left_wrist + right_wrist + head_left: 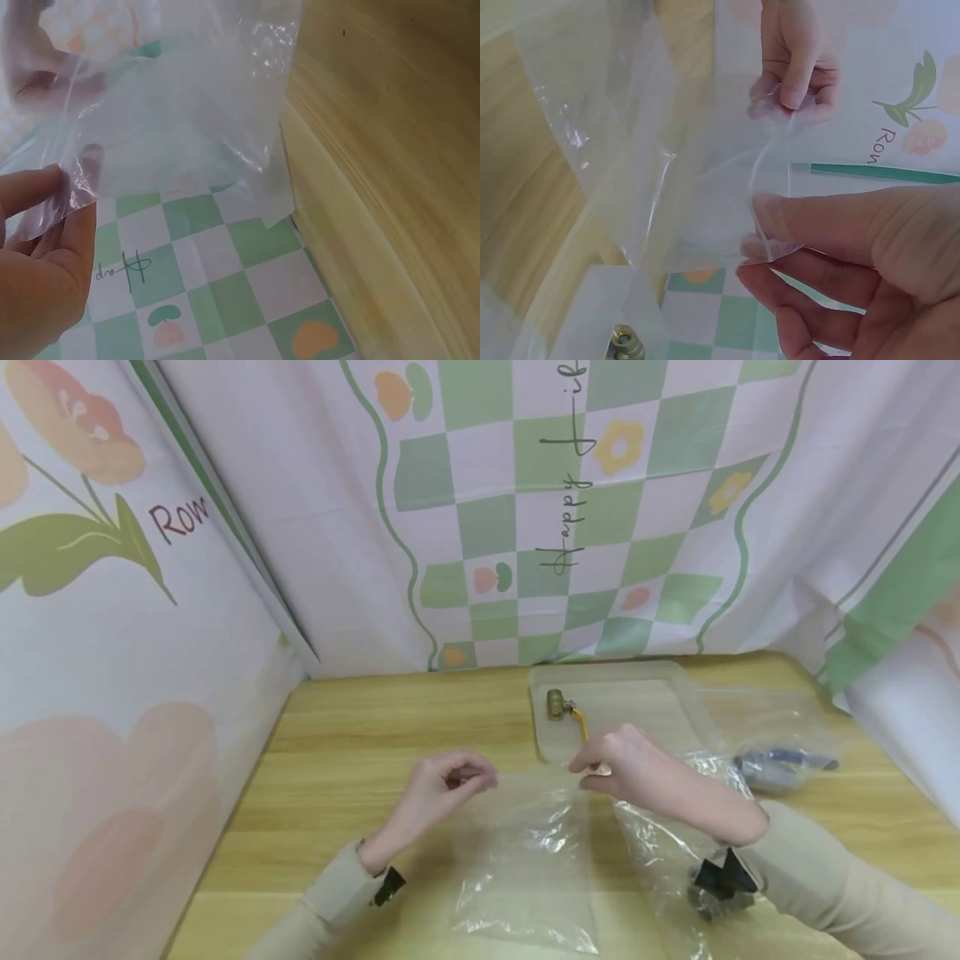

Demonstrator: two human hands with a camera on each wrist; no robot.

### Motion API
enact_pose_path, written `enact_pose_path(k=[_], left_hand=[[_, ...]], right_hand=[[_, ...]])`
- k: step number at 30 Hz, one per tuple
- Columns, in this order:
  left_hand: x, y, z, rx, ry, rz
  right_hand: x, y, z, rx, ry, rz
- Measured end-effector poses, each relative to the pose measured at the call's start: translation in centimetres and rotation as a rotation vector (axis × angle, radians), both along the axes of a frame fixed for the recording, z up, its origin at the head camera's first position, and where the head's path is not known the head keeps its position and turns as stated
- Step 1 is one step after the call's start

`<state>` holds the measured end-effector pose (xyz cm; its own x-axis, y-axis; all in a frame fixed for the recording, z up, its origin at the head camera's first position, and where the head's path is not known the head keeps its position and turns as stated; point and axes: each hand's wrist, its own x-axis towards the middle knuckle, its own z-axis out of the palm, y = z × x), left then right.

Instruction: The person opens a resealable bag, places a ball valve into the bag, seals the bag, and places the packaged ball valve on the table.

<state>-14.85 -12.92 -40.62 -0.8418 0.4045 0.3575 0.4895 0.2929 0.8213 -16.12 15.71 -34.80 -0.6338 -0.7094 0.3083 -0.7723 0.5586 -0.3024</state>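
Note:
A clear plastic zip bag (525, 860) hangs between both hands above the table, its top edge uppermost. My left hand (442, 793) pinches one top corner between thumb and fingers. The opposite corner is pinched by my right hand (626, 777), whose thumb (825, 225) shows against the film in the right wrist view. Through the film I see no contents. Behind the right hand, a brass ball valve (556, 704) with a yellow lever lies in a shallow translucent tray (615, 672).
Right of the tray, a clear bag (780, 710) holds a blue-and-grey item. Another clear bag (652, 843) lies under the right forearm, near a dark metallic piece (705, 902). Printed curtains (337, 568) border the wooden table (375, 718) at the back and sides.

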Motion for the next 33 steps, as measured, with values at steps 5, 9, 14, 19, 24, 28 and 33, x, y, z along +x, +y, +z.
enact_pose_path(k=[5,9,14,19,24,28,33], left_hand=[[-0.1,0.2,0.0,-0.059,0.047,-0.029],[-0.2,0.4,0.3,-0.101,0.095,-0.032],[-0.4,0.8,0.7,-0.114,0.147,-0.051],[-0.6,1.2,1.0,-0.153,0.224,-0.073],[-0.9,1.4,1.6,-0.227,0.319,-0.098],[-1.2,1.3,2.0,-0.23,0.387,-0.102],[-1.4,1.5,2.3,-0.244,0.441,-0.126]], right_hand=[[0.0,-0.1,0.6,0.006,-0.129,-0.021],[-0.1,-0.3,0.9,0.018,-0.208,-0.047],[-0.3,-0.4,1.1,0.024,-0.248,-0.069],[-0.4,-0.6,1.1,0.03,-0.265,-0.074],[-0.4,-0.8,1.0,0.039,-0.279,-0.074],[-0.4,-0.9,1.0,0.039,-0.282,-0.071],[-0.3,-1.1,1.1,0.038,-0.307,-0.061]])
